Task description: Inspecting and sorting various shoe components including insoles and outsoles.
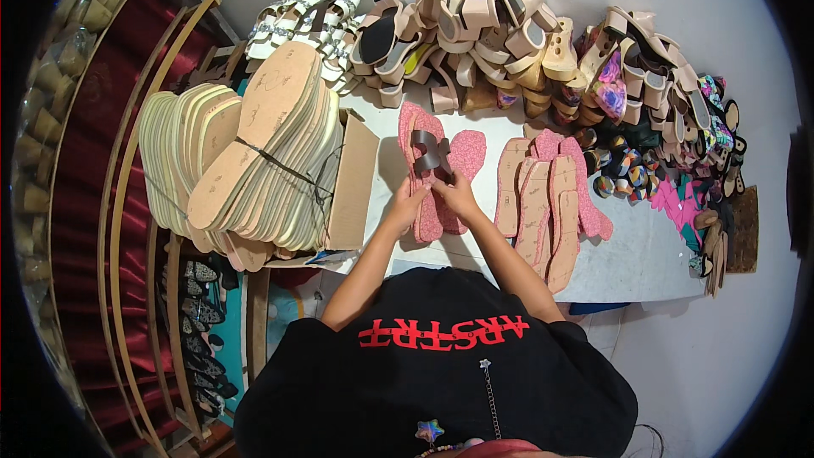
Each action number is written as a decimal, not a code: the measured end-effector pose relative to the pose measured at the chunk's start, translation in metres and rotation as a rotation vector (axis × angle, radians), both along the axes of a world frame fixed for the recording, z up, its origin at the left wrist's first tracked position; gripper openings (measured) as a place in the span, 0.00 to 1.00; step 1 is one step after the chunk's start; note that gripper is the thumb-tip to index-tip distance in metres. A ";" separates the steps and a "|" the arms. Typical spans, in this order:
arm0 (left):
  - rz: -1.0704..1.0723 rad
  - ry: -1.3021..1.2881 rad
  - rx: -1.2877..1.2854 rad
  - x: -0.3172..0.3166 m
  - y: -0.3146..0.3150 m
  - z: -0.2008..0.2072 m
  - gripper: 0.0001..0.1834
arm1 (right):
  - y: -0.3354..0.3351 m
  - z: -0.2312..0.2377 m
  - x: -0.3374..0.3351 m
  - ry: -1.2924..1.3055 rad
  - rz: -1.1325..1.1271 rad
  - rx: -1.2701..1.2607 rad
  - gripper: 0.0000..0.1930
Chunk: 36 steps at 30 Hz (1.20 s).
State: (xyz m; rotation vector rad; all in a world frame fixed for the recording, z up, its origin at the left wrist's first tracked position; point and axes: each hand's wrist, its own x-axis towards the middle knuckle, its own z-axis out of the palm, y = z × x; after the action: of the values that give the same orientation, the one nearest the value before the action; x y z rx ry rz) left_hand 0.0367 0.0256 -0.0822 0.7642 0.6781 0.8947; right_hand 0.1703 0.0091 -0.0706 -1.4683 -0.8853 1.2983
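Observation:
A pink speckled sandal [426,219] with a dark brown cut-out strap [426,153] is between my hands, above the white table. My left hand [410,202] grips its left edge below the strap. On the other side, my right hand [456,195] closes on the sandal near the strap's lower right edge; some of its fingers are hidden. Just right of the sandal lies a matching pink sole [467,158], partly behind my right hand. Several tan and pink soles [534,203] lie to the right of my right forearm.
A tall tied stack of tan insoles [263,144] rises at the left by a cardboard box [353,178]. Heeled shoes [500,25] pile along the back wall. Multicoloured rounded pieces [626,171] and pink fabric scraps [676,202] lie at the right. Shelved shoes [203,322] stand lower left.

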 end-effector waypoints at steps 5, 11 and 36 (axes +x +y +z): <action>0.008 0.143 0.041 -0.005 0.001 0.011 0.18 | -0.005 -0.001 -0.001 -0.032 -0.169 0.184 0.21; 0.055 0.190 0.051 -0.004 -0.001 0.004 0.19 | -0.004 0.016 0.006 0.035 -0.019 -0.054 0.12; 0.192 1.433 0.319 -0.003 0.003 0.008 0.45 | 0.062 0.025 0.037 0.067 -0.269 0.417 0.08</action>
State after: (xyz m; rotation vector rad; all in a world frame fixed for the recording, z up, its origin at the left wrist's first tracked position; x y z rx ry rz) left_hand 0.0337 0.0284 -0.0741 1.6517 1.9022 0.5053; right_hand 0.2074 0.0711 -0.0452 -1.1602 -0.8226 0.8945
